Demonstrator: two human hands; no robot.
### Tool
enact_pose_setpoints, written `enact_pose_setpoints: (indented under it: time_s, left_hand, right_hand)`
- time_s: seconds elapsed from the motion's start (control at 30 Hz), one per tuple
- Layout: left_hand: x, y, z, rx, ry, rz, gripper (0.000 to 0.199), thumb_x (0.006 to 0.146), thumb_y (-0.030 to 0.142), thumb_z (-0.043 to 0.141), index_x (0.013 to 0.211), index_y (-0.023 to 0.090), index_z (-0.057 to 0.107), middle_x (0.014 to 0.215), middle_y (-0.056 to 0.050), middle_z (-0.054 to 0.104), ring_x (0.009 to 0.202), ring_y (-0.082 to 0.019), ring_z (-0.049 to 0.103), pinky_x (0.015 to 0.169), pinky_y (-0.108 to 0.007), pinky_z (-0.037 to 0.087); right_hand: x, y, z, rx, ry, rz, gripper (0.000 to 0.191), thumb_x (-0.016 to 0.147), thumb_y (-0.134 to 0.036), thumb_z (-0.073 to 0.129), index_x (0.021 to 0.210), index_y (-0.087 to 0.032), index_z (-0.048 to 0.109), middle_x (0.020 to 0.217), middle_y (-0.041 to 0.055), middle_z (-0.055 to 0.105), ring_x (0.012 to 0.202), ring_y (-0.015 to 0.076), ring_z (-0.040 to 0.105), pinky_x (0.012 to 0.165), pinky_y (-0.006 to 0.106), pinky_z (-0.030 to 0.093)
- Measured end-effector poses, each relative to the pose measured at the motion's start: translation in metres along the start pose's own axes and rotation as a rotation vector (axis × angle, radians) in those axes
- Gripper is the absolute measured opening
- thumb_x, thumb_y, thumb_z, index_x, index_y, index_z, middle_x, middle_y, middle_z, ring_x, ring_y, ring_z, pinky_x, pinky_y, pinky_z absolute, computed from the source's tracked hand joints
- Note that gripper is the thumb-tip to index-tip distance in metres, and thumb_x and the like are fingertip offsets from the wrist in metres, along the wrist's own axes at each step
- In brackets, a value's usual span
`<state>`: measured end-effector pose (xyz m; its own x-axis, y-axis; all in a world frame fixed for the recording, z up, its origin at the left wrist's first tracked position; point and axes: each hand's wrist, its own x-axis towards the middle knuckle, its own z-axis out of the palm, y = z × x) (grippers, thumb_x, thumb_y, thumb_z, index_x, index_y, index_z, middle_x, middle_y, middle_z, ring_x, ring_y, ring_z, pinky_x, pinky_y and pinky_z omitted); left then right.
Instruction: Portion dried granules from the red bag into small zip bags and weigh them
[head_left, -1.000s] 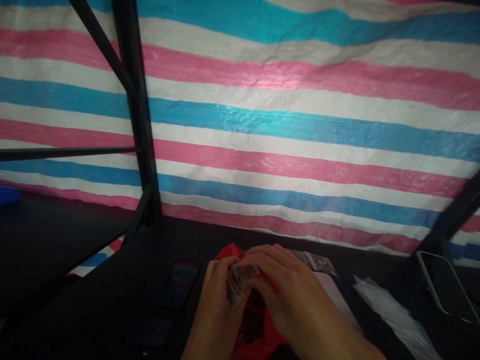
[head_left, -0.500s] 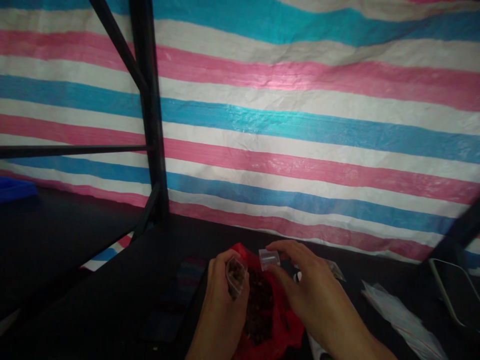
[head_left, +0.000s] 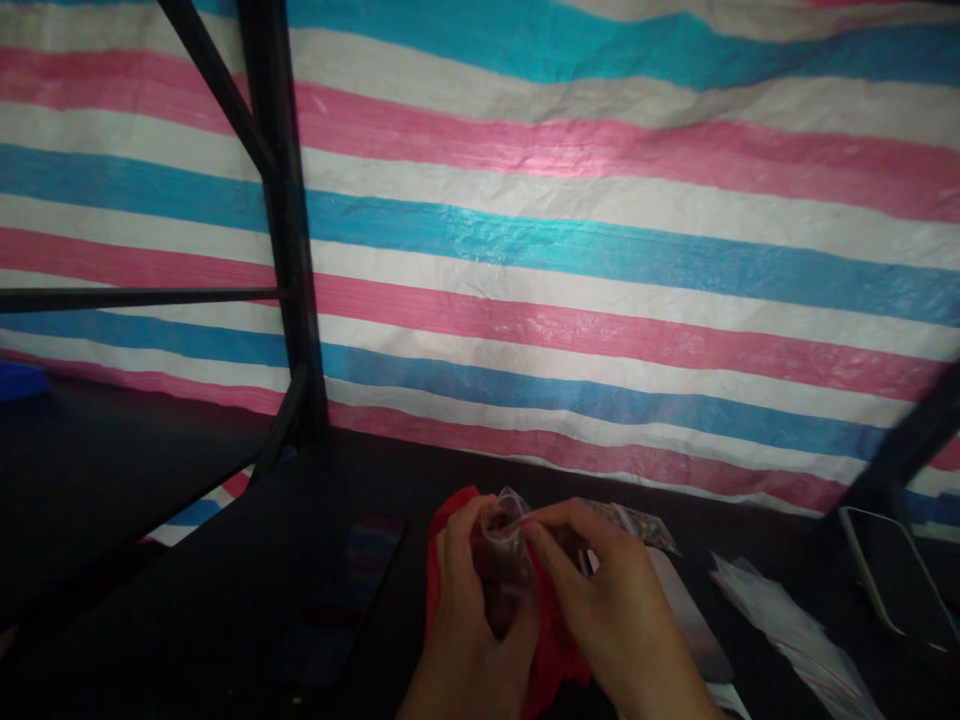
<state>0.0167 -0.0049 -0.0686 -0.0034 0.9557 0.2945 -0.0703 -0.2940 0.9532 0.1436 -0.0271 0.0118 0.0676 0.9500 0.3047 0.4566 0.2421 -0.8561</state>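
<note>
My left hand (head_left: 469, 625) is wrapped round a small clear plastic zip bag (head_left: 506, 575), holding it upright with its mouth open toward me. My right hand (head_left: 611, 600) pinches the rim of that bag between thumb and fingertips. Whether the right hand also keeps the small clear cup against its palm cannot be made out. Under both hands lies a red plastic bag (head_left: 559, 660); its contents are mostly hidden by my hands.
Small filled clear packets (head_left: 645, 527) lie behind my right hand, near a grey flat object (head_left: 690, 615). Farther right are a stack of flat clear bags (head_left: 799, 640) and a phone (head_left: 896, 575). A dark glossy panel (head_left: 337, 600) lies left. A black post (head_left: 281, 220) stands behind.
My right hand has moved left and down to the zip bag's mouth. The small clear cup it held is no longer plainly visible. The bag's mouth is held wider.
</note>
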Motion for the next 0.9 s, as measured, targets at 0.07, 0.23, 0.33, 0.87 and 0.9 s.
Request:
enact_pose_setpoints:
  time_s: [0.07, 0.23, 0.33, 0.87, 0.9]
  left_hand:
    - [0.003, 0.005, -0.004, -0.109, -0.144, -0.014, 0.068, 0.091, 0.037, 0.071, 0.154, 0.033, 0.044, 0.162, -0.011, 0.053, 0.145, -0.030, 0.057, 0.116, -0.045, 0.053]
    - [0.012, 0.015, -0.016, -0.292, -0.176, -0.067, 0.056, 0.098, 0.051, 0.064, 0.151, 0.035, 0.054, 0.158, -0.005, 0.061, 0.148, -0.025, 0.054, 0.122, -0.041, 0.047]
    - [0.013, 0.028, -0.013, -0.274, 0.019, -0.138, 0.059, 0.087, 0.057, 0.075, 0.137, 0.028, 0.067, 0.139, -0.008, 0.076, 0.130, -0.027, 0.071, 0.110, -0.038, 0.058]
    - [0.000, 0.039, 0.000, -0.255, 0.104, -0.130, 0.044, 0.077, 0.047, 0.086, 0.114, 0.025, 0.078, 0.095, -0.005, 0.087, 0.090, -0.027, 0.084, 0.077, -0.031, 0.070]
    - [-0.001, 0.038, 0.000, -0.240, 0.116, -0.118, 0.042, 0.079, 0.047, 0.084, 0.114, 0.025, 0.078, 0.098, -0.005, 0.087, 0.093, -0.027, 0.084, 0.080, -0.030, 0.069]
  right_hand:
    - [0.002, 0.001, -0.006, -0.015, 0.015, 0.010, 0.020, 0.094, -0.034, 0.066, 0.091, -0.024, 0.083, 0.088, 0.0033, 0.081, 0.082, 0.0213, 0.074, 0.072, 0.028, 0.055]
    - [0.004, -0.002, -0.017, -0.161, 0.036, 0.007, 0.020, 0.095, -0.031, 0.065, 0.093, -0.026, 0.085, 0.090, 0.0028, 0.082, 0.080, 0.0209, 0.073, 0.071, 0.029, 0.052]
    - [0.003, -0.007, -0.021, -0.285, 0.017, -0.027, 0.022, 0.097, -0.024, 0.063, 0.089, -0.026, 0.084, 0.087, 0.0012, 0.081, 0.077, 0.0190, 0.071, 0.070, 0.028, 0.048]
    - [-0.008, 0.001, -0.027, -0.124, -0.006, -0.054, 0.019, 0.098, -0.031, 0.059, 0.088, -0.024, 0.074, 0.084, 0.0009, 0.077, 0.078, 0.0180, 0.071, 0.073, 0.026, 0.051]
    - [-0.009, 0.001, -0.026, -0.087, -0.007, -0.055, 0.016, 0.097, -0.032, 0.061, 0.092, -0.024, 0.075, 0.087, 0.0011, 0.077, 0.081, 0.0184, 0.072, 0.075, 0.027, 0.052]
